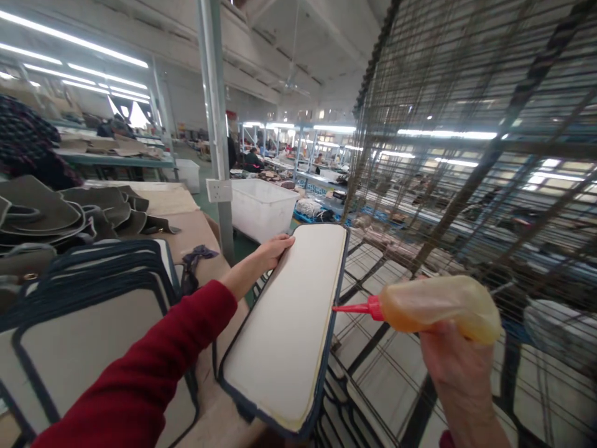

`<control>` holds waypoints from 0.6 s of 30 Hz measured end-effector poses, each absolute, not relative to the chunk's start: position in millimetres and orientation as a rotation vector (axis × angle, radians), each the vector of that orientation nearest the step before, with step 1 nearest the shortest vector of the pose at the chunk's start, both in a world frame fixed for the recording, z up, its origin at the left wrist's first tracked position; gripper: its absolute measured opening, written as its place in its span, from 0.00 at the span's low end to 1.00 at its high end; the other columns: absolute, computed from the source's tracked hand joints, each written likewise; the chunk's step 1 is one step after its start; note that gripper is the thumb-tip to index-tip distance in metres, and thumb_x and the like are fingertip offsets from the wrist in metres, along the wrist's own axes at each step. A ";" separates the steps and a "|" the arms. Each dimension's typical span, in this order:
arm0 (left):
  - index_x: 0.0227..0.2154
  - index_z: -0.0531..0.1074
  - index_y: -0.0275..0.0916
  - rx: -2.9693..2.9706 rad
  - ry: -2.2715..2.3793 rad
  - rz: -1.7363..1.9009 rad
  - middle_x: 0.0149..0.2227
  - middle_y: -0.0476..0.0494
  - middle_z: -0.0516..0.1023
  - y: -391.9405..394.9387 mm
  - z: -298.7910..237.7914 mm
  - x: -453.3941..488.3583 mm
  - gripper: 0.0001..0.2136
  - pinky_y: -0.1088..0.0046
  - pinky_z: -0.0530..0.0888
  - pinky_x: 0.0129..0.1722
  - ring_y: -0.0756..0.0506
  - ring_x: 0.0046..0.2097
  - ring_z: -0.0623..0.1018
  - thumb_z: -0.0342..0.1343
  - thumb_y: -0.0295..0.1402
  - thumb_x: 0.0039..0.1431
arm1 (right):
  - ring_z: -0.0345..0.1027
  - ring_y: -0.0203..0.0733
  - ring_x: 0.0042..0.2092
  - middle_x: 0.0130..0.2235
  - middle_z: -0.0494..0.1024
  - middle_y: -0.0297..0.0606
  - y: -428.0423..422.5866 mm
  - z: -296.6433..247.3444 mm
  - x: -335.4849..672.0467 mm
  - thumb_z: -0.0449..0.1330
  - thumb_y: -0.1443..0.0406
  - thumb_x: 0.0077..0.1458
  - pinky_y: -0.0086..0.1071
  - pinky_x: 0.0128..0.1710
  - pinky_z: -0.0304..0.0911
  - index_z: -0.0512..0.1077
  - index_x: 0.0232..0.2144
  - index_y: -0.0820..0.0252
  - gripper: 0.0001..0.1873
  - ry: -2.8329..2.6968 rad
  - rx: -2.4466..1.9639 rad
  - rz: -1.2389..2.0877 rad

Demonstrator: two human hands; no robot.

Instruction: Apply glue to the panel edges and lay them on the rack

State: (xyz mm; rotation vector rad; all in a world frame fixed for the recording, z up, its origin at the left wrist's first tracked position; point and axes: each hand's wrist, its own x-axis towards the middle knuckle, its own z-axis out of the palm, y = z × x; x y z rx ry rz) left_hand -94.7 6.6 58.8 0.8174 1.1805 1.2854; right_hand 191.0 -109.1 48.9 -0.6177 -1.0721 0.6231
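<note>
My left hand [276,250], below a red sleeve, grips the upper left edge of a long white panel [284,317] with rounded corners and a dark blue border. A yellowish line of glue runs along the panel's right and lower edges. In my right hand [454,354] is a soft squeeze bottle [438,305] of amber liquid, tipped on its side. Its red nozzle points left, and the tip is at the panel's right edge; whether it touches cannot be made out.
Stacked dark-edged panels [93,342] and grey cut pieces [41,205] lie on the table at left. A wire rack [448,205] holding more panels stands close on the right. Beyond are a post with a socket [218,190], a white bin [263,208] and people at workbenches.
</note>
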 end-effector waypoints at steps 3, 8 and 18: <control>0.26 0.67 0.38 0.801 1.196 1.275 0.19 0.51 0.71 10.5 57.5 -98.8 0.06 0.75 0.70 0.23 0.50 0.20 0.70 0.55 0.27 0.59 | 0.70 0.53 0.51 0.46 0.77 0.45 -116.0 40.1 193.2 0.70 0.62 0.42 0.46 0.50 0.66 0.71 0.48 0.56 0.28 -1.059 -0.618 0.699; 0.29 0.69 0.38 0.788 1.198 1.256 0.18 0.52 0.71 13.0 55.9 -105.6 0.03 0.74 0.72 0.26 0.49 0.21 0.71 0.55 0.27 0.59 | 0.72 0.54 0.48 0.45 0.78 0.46 -130.4 29.5 191.4 0.69 0.61 0.43 0.50 0.50 0.66 0.71 0.48 0.56 0.28 -1.066 -0.676 0.832; 0.32 0.70 0.37 0.708 1.235 1.294 0.21 0.49 0.73 29.4 43.7 -117.4 0.02 0.70 0.73 0.26 0.48 0.20 0.72 0.57 0.29 0.58 | 0.72 0.55 0.48 0.43 0.78 0.43 -144.4 14.7 193.2 0.70 0.62 0.39 0.53 0.49 0.67 0.70 0.49 0.52 0.32 -0.982 -0.696 0.963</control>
